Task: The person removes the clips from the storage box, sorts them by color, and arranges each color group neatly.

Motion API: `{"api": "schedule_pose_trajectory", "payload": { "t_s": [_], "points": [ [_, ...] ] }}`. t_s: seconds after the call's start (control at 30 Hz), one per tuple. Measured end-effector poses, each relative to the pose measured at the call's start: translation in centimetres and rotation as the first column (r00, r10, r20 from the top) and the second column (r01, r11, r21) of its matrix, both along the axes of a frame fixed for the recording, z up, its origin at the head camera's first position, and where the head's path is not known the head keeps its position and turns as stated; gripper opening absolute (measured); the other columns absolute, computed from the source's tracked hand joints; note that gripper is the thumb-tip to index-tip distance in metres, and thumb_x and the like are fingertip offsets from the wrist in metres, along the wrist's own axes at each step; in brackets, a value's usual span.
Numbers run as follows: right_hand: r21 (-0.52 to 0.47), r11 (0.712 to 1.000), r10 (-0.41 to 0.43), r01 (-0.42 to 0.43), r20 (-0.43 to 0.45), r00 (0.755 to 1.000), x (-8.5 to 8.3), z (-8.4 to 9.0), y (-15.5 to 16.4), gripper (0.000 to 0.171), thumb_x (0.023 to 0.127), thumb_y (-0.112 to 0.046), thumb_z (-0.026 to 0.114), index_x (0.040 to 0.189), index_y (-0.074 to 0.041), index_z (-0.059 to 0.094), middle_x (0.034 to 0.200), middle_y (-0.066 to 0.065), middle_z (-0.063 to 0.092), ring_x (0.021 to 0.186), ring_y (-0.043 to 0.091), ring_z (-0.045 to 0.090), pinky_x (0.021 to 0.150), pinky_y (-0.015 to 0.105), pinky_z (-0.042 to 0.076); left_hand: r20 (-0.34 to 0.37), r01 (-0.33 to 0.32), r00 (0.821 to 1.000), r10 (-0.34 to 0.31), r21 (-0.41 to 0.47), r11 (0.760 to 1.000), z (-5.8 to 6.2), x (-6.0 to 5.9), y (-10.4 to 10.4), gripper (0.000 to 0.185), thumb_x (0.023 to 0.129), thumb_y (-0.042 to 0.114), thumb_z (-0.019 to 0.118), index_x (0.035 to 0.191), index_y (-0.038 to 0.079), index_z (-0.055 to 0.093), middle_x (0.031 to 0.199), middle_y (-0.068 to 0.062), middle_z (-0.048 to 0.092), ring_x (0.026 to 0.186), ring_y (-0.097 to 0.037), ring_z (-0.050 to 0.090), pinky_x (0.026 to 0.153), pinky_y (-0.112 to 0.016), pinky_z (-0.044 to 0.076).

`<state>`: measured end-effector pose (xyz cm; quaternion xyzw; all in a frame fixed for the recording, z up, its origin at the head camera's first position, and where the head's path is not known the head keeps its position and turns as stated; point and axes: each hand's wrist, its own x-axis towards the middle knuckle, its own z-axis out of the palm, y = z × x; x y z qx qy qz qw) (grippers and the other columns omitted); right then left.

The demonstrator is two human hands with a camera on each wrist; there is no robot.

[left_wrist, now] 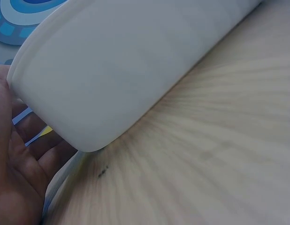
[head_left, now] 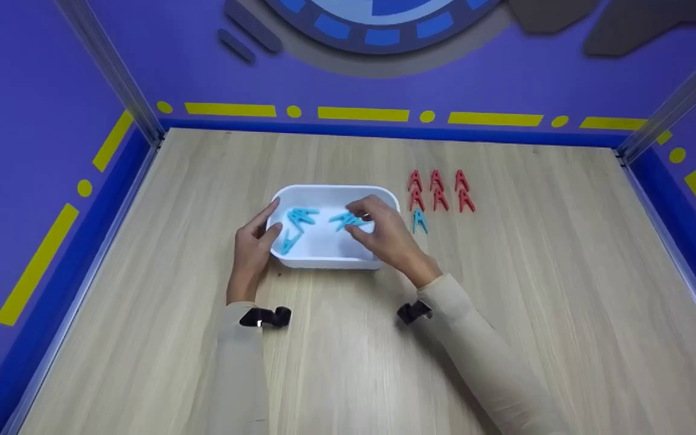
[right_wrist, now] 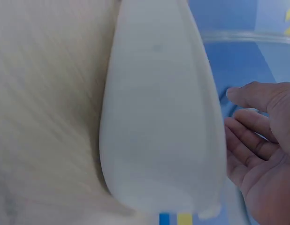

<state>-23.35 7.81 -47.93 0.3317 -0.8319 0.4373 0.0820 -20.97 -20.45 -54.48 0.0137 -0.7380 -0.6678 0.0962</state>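
Observation:
A white tray [head_left: 336, 188] stands in the middle of the wooden table [head_left: 505, 290]. Three blue clothespins lie in it: one [head_left: 301, 215] at the back left, one [head_left: 289, 241] by the left wall, one [head_left: 347, 220] right of the middle. My left hand [head_left: 254, 238] rests with straight fingers against the tray's left wall [left_wrist: 126, 70], its palm [left_wrist: 18, 178] beside it. My right hand [head_left: 384, 232] hovers over the tray's right part, fingertips next to the third blue pin. The right wrist view shows that hand [right_wrist: 262, 140] with relaxed fingers, holding nothing, beside the tray wall [right_wrist: 154, 117].
Several red clothespins [head_left: 438, 190] lie in rows on the table right of the tray, with one more blue clothespin [head_left: 419, 222] just below them. Purple walls with metal corner posts [head_left: 136, 103] close the table on three sides.

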Motion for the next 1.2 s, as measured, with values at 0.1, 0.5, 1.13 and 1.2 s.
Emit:
{"api": "schedule_pose_trajectory", "payload": {
  "t_s": [0.1,0.5,1.13,1.2],
  "points": [
    [0.023,0.997,0.07,-0.072,0.087,0.994,-0.4,-0.1,-1.4,0.03,0.097,-0.003,0.077,0.124,0.005,0.066,0.119,0.021,0.068,0.11,0.04,0.068,0.096,0.05,0.059,0.016,0.003,1.0,-0.003,0.007,1.0,0.3,0.0,0.1,0.051,0.104,0.004,0.061,0.153,0.018,0.058,0.163,0.001,0.046,0.155,-0.015,0.034,0.126,-0.03,0.026],
    [0.089,0.976,0.18,-0.2,0.199,0.963,-2.3,-1.2,-5.5,0.029,0.099,-0.003,0.075,0.125,0.009,0.07,0.121,0.02,0.071,0.111,0.034,0.071,0.099,0.043,0.058,0.053,0.011,0.999,-0.011,0.006,1.0,0.5,-0.1,0.3,0.052,0.106,0.003,0.059,0.155,0.017,0.055,0.164,0.001,0.044,0.155,-0.014,0.033,0.126,-0.031,0.026],
    [0.27,0.925,0.203,-0.266,0.239,0.95,-3.2,-2.5,-8.2,0.028,0.097,-0.001,0.074,0.125,0.001,0.075,0.119,0.012,0.075,0.112,0.023,0.069,0.101,0.035,0.055,-0.038,0.006,0.999,-0.008,-0.051,0.999,-0.1,-0.3,-0.1,0.051,0.104,0.004,0.062,0.153,0.014,0.059,0.16,-0.001,0.052,0.152,-0.016,0.04,0.125,-0.032,0.03],
    [0.272,0.922,0.212,-0.275,0.24,0.947,-3.2,-2.6,-8.2,0.027,0.097,-0.001,0.074,0.124,0.0,0.075,0.118,0.012,0.075,0.11,0.022,0.07,0.101,0.035,0.055,-0.03,0.005,1.0,-0.006,-0.05,0.999,-0.1,-0.3,-0.1,0.051,0.104,0.004,0.062,0.153,0.015,0.058,0.16,0.0,0.051,0.152,-0.015,0.039,0.124,-0.03,0.03]
  ]
}}
